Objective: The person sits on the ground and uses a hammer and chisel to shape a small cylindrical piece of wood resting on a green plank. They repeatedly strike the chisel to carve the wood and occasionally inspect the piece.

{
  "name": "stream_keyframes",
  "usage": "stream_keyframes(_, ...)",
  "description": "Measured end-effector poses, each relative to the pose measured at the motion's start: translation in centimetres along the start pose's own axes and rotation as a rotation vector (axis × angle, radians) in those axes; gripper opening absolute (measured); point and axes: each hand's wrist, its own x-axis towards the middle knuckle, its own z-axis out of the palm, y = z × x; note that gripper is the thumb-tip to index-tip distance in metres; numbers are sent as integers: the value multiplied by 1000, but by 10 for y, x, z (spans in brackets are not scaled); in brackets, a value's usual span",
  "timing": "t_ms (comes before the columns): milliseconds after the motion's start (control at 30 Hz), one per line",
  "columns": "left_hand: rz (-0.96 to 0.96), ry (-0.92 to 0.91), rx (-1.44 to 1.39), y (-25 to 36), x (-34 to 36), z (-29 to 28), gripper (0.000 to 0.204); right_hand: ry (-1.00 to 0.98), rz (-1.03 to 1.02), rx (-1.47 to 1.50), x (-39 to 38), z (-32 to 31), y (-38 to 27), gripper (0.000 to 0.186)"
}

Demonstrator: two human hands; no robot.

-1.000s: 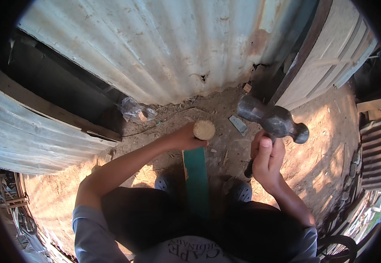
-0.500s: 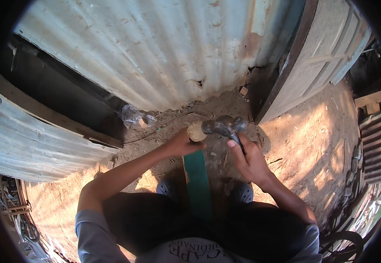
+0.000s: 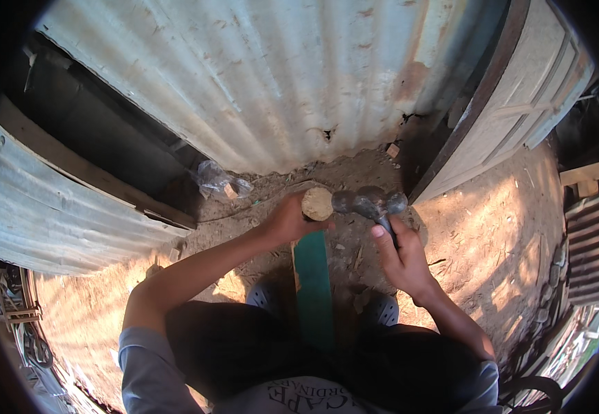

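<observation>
My left hand (image 3: 289,219) is wrapped round a round piece of wood (image 3: 317,204) whose pale, rough end faces up. In my right hand (image 3: 404,259) is the dark handle of a ball-peen hammer (image 3: 368,201), my thumb lying along it. The hammer's head lies level, one face close against the right side of the wood's end; whether they touch I cannot tell. Below my left hand a green board (image 3: 313,290) runs back between my legs. The lower part of the wood is hidden by my fingers.
A corrugated metal sheet (image 3: 265,83) stands ahead, with a panelled wooden door (image 3: 506,103) at its right. Clear crumpled plastic (image 3: 220,181) lies on the dirt floor (image 3: 485,241) near a small brick piece (image 3: 392,150). Another metal sheet (image 3: 72,207) stands left.
My view has shifted slightly, so hands, hammer and wood appear a little farther right. My grips are unchanged, and the hammer stays close beside the wood.
</observation>
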Motion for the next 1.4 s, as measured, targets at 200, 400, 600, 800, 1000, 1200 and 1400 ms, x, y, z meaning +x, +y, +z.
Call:
stream_keyframes(200, -7, -25, 31, 10, 2, -7, 46, -63, 66, -60, -9, -9, -7, 26)
stream_keyframes(400, -73, -216, 39, -14, 11, -1, 55, -55, 140, -96, -28, -20, 19, 27)
stream_keyframes(600, -185, -138, -7, -17, 15, 12, 53, -1, 205, -26, -38, -18, -5, 27)
stream_keyframes(800, 64, 85, -113, -48, 5, 27, 30, -7, 131, -2, -50, -19, -5, 29)
stream_keyframes(1000, 47, 93, -172, -21, 1, 28, 21, 9, 63, 21, -18, -11, -17, 29)
stream_keyframes(1200, -203, -110, -12, -1, 6, 23, 32, 92, -33, 81, 19, -4, -25, 28)
stream_keyframes(1400, -143, -59, -131, -10, 14, 29, 33, 182, 25, 184, 25, -27, 7, 30)
